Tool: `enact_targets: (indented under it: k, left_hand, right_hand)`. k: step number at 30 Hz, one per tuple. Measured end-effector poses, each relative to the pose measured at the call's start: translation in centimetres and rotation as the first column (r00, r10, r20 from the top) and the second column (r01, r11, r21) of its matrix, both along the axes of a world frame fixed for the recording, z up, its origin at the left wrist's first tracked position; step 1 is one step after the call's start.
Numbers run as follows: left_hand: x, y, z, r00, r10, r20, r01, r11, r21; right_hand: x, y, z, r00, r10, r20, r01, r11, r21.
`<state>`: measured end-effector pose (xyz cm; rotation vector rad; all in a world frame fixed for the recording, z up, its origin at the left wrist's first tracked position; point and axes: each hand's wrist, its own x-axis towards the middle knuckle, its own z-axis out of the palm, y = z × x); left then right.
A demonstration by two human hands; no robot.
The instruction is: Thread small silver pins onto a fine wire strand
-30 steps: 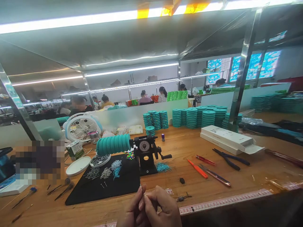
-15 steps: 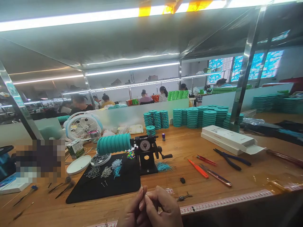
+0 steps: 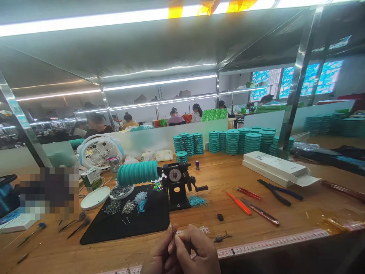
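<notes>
At the table's front edge my left hand (image 3: 162, 251) and my right hand (image 3: 196, 249) meet, thumbs and fingertips pinched close together. Something thin and pale sticks up a little from the left fingertips; it is too small to name. What the right fingers pinch is hidden. Beyond them stands a black hand-cranked winder (image 3: 177, 186) with a round dial and a row of teal spools (image 3: 137, 173) on its shaft. Left of it a black mat (image 3: 148, 224) bears small piles of metal parts (image 3: 128, 207) and light-blue pieces (image 3: 140, 199).
Pliers (image 3: 275, 192), an orange-handled tool (image 3: 238, 203), tweezers (image 3: 261, 212) and a white box (image 3: 279, 167) lie to the right. Stacked teal spools (image 3: 232, 141) line the back. A tape measure (image 3: 270, 240) runs along the front edge. A fan (image 3: 100, 151) stands at left; people sit beyond.
</notes>
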<state>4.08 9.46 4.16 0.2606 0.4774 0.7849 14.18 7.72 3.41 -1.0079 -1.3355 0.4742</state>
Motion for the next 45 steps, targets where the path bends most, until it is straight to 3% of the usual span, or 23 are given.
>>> enact_targets:
  k: [6, 10, 14, 19, 22, 24, 29, 34, 37, 40, 41, 42, 45]
  left_hand:
    - [0.1, -0.1, 0.2, 1.0, 0.027, -0.001, -0.027, 0.999, -0.021]
    - [0.1, -0.5, 0.2, 0.993, 0.066, -0.101, -0.067, 0.998, -0.003]
    - [0.3, -0.8, 0.2, 0.981, 0.103, -0.165, -0.1, 0.995, 0.03]
    - [0.1, -0.4, 0.3, 0.952, 0.169, -0.255, -0.129, 0.977, 0.169]
    - [-0.2, 0.1, 0.2, 0.911, 0.218, -0.349, -0.11, 0.946, 0.305]
    - [-0.4, 0.5, 0.2, 0.875, 0.251, -0.414, -0.079, 0.917, 0.39]
    - [-0.3, 1.2, 0.3, 0.763, 0.227, -0.606, 0.147, 0.851, 0.504]
    - [-0.1, 1.4, 1.1, 0.62, 0.268, -0.737, 0.311, 0.779, 0.544]
    - [0.3, 1.7, 1.3, 0.567, 0.302, -0.766, 0.377, 0.732, 0.567]
    - [0.7, 2.1, 1.4, 0.507, 0.36, -0.783, 0.442, 0.672, 0.594]
    - [0.8, 2.3, 1.5, 0.491, 0.388, -0.78, 0.451, 0.653, 0.609]
    - [0.9, 2.5, 1.7, 0.479, 0.421, -0.77, 0.449, 0.637, 0.627]
    - [1.4, 2.9, 2.9, 0.455, 0.483, -0.748, 0.444, 0.605, 0.661]
  right_hand:
    - [-0.1, -0.1, 0.1, 1.0, -0.013, 0.016, 0.014, 1.0, -0.017]
    - [-0.2, -0.1, 0.1, 1.0, -0.013, -0.023, 0.012, 1.0, -0.02]
    - [-0.2, -0.1, 0.1, 0.991, 0.066, -0.114, -0.073, 0.996, -0.055]
    - [0.3, 0.0, -0.1, 0.901, 0.281, -0.332, -0.345, 0.926, -0.155]
    - [1.5, 0.2, 0.2, 0.939, 0.209, -0.274, -0.261, 0.95, -0.171]
    - [2.6, 0.4, 0.7, 0.969, 0.16, -0.191, -0.196, 0.962, -0.189]
    - [4.9, 0.9, 1.8, 0.926, 0.346, -0.148, -0.377, 0.862, -0.34]
    - [5.0, 0.7, 1.6, 0.937, 0.317, -0.147, -0.349, 0.872, -0.343]
    - [5.5, 0.7, 1.2, 0.967, 0.234, -0.105, -0.256, 0.912, -0.322]
    - [8.5, 1.5, 0.9, 0.992, 0.02, 0.126, 0.019, 0.955, -0.297]
    - [10.3, 2.0, 0.9, 0.962, -0.077, 0.26, 0.15, 0.949, -0.275]
    - [12.5, 2.7, 1.0, 0.88, -0.19, 0.435, 0.313, 0.921, -0.231]
    - [19.3, 5.1, 1.6, 0.714, -0.355, 0.603, 0.566, 0.8, -0.2]
